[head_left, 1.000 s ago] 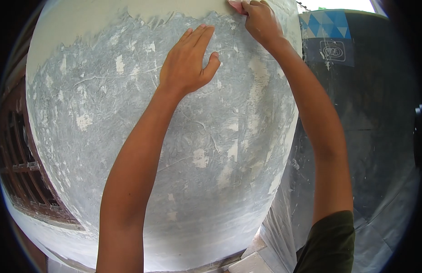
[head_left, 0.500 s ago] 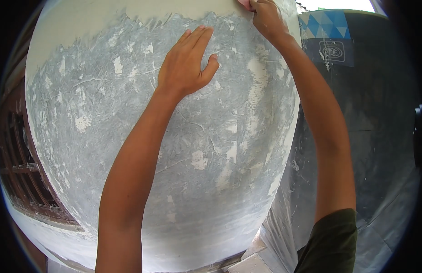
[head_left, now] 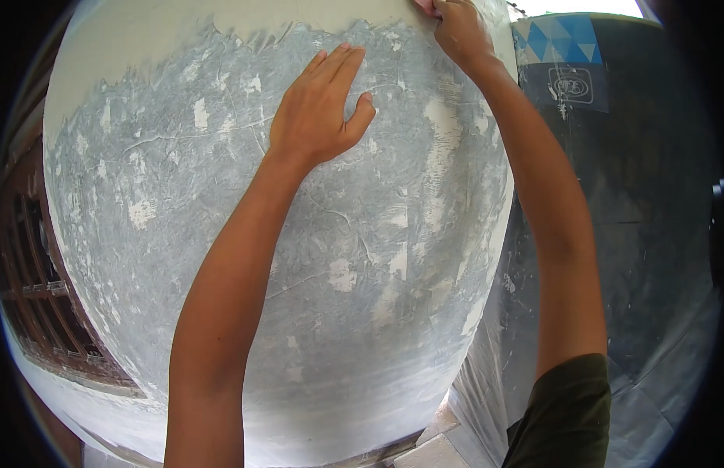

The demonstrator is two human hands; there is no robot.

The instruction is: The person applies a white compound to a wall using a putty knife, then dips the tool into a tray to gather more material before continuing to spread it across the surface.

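A large wall [head_left: 206, 265] fills the middle of the head view, its lower part rough and grey with white patches and cracks. Along its top runs a smooth cream coating [head_left: 143, 39] with a ragged lower edge. My left hand [head_left: 315, 117] lies flat on the grey part just under that edge, fingers stretched and thumb apart. At the top right, by the wall's edge, my right hand [head_left: 462, 35] is closed around a pink thing [head_left: 429, 6]. Most of that thing is out of frame or hidden by the fingers, so its kind does not show.
At left is a dark brown wooden window frame with bars [head_left: 50, 296]. A dark panel [head_left: 650, 195] with a blue-and-white triangle pattern [head_left: 561, 40] stands at right. Clear plastic sheeting [head_left: 483, 382] hangs beside the wall's lower right edge, near pale slabs [head_left: 432, 454].
My right hand and the pink thing have shifted very slightly to the right and down. The left hand stays in place on the wall.
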